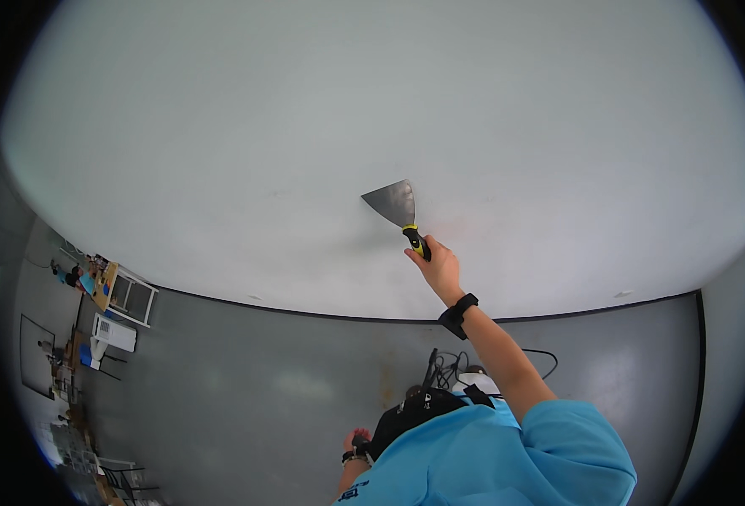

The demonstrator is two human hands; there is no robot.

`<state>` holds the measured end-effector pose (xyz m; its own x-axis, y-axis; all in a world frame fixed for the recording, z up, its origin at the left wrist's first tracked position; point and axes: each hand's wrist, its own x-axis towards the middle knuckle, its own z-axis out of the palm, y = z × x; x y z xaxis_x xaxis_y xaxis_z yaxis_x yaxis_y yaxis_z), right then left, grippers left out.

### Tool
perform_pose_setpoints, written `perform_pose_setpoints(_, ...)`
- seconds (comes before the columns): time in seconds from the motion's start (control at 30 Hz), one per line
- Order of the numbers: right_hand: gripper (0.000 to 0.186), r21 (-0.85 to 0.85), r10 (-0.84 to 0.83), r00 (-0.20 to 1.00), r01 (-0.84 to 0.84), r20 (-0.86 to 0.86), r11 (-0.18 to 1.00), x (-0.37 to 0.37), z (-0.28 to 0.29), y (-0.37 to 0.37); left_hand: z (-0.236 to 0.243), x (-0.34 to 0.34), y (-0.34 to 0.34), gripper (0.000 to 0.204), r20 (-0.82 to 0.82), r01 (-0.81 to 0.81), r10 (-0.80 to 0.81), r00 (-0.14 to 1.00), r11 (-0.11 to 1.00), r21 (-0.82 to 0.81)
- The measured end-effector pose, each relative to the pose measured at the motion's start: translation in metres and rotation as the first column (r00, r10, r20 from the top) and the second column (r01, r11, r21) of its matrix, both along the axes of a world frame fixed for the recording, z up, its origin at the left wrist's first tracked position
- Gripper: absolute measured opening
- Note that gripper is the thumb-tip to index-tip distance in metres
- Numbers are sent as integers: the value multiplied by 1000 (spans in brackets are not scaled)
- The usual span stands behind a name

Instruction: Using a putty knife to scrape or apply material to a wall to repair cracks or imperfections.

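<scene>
My right hand [441, 268] is closed round the black and yellow handle of a putty knife [392, 202]. Its broad, grey metal blade points up and to the left against the white wall [246, 143]; whether the edge touches the surface cannot be told. A black band sits on my right wrist. Low beside my body, my left hand [356, 438] is small in view, its fingers curled at a dark thing that I cannot make out. A band also circles the left wrist.
Black cables [448, 369] lie by my feet on the grey floor [263, 371]. A dark skirting strip [355, 318] runs along the wall's foot. Far left are a white metal frame [134, 299], a white box-shaped appliance [115, 333], tables, chairs and people.
</scene>
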<state>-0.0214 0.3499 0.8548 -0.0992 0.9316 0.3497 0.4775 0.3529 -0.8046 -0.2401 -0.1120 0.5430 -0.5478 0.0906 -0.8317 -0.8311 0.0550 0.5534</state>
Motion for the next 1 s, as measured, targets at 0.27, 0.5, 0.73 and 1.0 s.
perform_pose_setpoints(0.27, 36, 39, -13, 986, 20, -166, 999, -11, 20, -17, -58, -15, -41, 26, 169, -170, 136, 976, 963, 208)
perform_pose_setpoints(0.5, 34, -79, -32, 969, 12, -246, 997, -15, 16, -11, -59, -49, -20, 27, 106, -8, -4, 994, 994, 107)
perform_pose_setpoints(0.73, 32, -85, -76, 906, 45, -416, 995, -16, -6, -18, -81, -81, -25, 28, 71, 57, -64, 995, 994, 89)
perform_pose_setpoints(1.0, 37, -510, -142, 763, -271, -631, 816, -33, -90, -45, -65, -78, -14, 32, 56, 170, -174, 983, 983, 64)
